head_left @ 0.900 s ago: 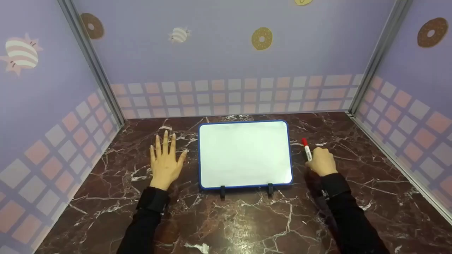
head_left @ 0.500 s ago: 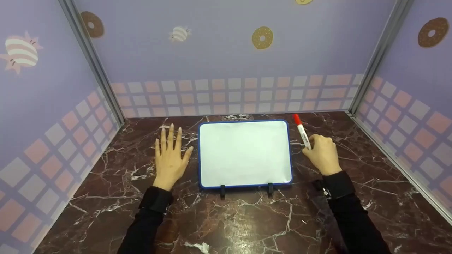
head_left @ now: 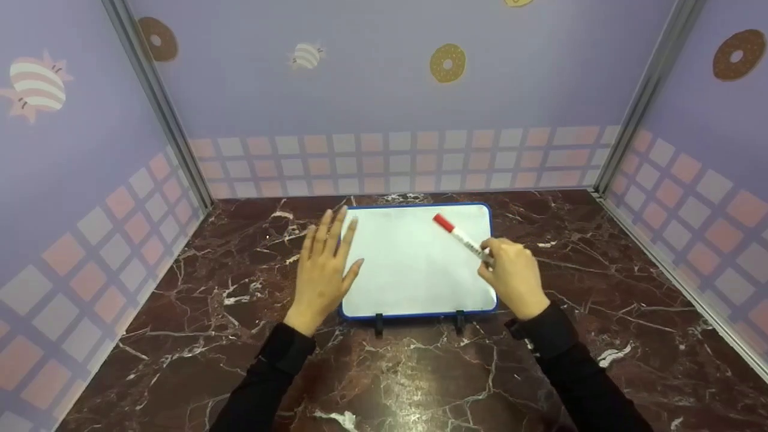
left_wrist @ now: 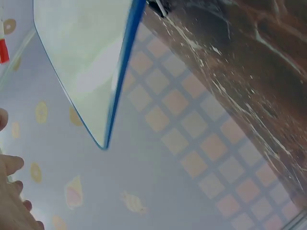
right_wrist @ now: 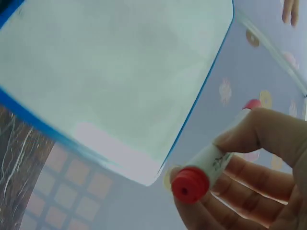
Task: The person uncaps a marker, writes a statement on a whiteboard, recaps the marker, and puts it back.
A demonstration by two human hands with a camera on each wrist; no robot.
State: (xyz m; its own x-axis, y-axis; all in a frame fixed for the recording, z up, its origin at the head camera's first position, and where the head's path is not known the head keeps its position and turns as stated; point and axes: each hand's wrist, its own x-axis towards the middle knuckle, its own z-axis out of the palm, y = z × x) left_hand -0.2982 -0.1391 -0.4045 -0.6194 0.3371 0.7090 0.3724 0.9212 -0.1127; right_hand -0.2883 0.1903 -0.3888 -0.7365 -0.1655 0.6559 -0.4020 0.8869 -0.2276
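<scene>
A small whiteboard (head_left: 414, 282) with a blue frame stands propped on two black feet (head_left: 460, 322). My right hand (head_left: 513, 279) holds a white marker (head_left: 471, 243) with a red cap (head_left: 444, 222) in front of the board's right part, the cap pointing up and left. Pinched between thumb and fingers, the marker (right_wrist: 213, 160) shows both red ends in the right wrist view. My left hand (head_left: 324, 270), fingers straight and thumb apart, overlaps the board's left edge in the head view. Some of its fingers (left_wrist: 12, 165) show at the lower left of the left wrist view.
The table (head_left: 408, 384) is dark red marble with white veins. Lilac panels with printed sweets and a checked band form a back wall (head_left: 372, 96) and side walls, joined by grey metal posts (head_left: 159, 102).
My right hand has lifted the marker from beside the board and brought it left, in front of the board. My left hand has moved right, to the board's left edge.
</scene>
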